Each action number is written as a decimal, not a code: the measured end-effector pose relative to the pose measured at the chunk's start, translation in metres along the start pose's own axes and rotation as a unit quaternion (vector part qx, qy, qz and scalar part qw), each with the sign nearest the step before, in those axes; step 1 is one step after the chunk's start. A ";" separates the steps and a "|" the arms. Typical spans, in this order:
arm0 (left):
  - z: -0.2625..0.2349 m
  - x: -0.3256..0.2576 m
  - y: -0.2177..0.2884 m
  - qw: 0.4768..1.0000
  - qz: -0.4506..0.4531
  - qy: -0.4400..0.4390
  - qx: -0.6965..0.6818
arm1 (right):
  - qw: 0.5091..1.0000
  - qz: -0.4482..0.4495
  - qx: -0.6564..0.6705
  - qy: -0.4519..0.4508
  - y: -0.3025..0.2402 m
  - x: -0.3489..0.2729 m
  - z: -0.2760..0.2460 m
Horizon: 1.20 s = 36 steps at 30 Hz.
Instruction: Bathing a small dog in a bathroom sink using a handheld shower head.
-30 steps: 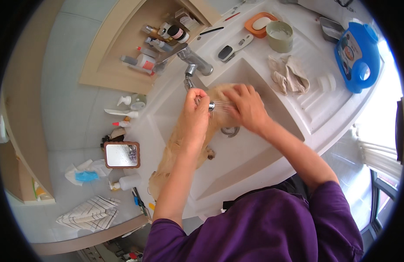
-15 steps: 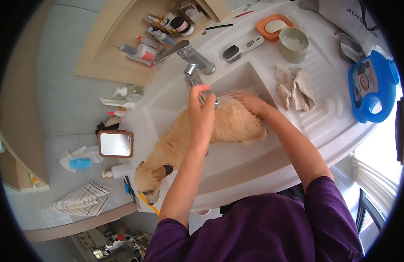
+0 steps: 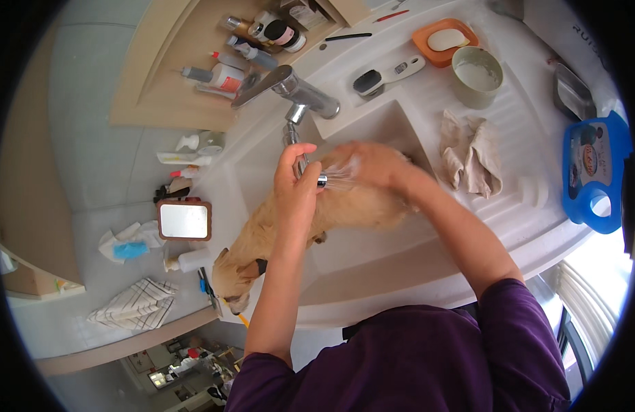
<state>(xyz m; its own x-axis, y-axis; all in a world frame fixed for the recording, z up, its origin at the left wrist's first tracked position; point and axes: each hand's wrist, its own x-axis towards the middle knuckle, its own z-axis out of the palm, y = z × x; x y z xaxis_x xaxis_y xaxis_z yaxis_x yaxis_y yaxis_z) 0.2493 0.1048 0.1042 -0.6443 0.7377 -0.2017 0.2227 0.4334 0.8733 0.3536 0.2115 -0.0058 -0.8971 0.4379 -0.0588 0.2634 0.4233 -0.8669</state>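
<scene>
We see the dog [image 3: 362,207] in the sink [image 3: 359,264], its body stretching across it and its head at the lower left, beside the left forearm [image 3: 275,295], which hides a part of it. The left hand [image 3: 297,191] has its fingers closed around the spout [image 3: 322,180], which is joined to the faucet [image 3: 310,98]; from its end, water [image 3: 341,176] runs toward the right hand [image 3: 378,165]. This hand is over the dog's back; it is blurred, so we cannot tell whether its fingers are spread or bent. On the ledge [image 3: 520,134] right of the sink we find a cloth [image 3: 472,156], a cup [image 3: 479,93] and a soap [image 3: 448,39] in its dish [image 3: 425,49]. A brush [image 3: 388,75] lies between this dish and the faucet. On the counter [image 3: 188,292] at the left, we notice a mirror [image 3: 184,220] and, near it, a bottle [image 3: 194,259].
</scene>
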 end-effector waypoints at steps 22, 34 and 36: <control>-0.009 0.003 -0.008 1.000 -0.013 -0.008 -0.022 | 0.972 0.094 -0.019 0.215 0.004 -0.002 0.035; -0.011 0.005 0.001 0.997 -0.038 -0.050 -0.033 | 0.922 0.052 0.129 0.361 0.007 -0.095 0.055; -0.015 0.009 0.001 0.997 -0.035 -0.065 -0.035 | 0.870 0.196 0.369 0.262 0.019 -0.119 0.061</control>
<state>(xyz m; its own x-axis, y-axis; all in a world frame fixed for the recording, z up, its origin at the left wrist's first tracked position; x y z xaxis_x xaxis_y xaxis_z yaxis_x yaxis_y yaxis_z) 0.2329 0.1040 0.1101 -0.5558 0.7691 -0.3155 0.1260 0.4531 0.8825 0.4437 0.1190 -0.0451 -0.4546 0.8167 -0.3556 0.0402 -0.3800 -0.9241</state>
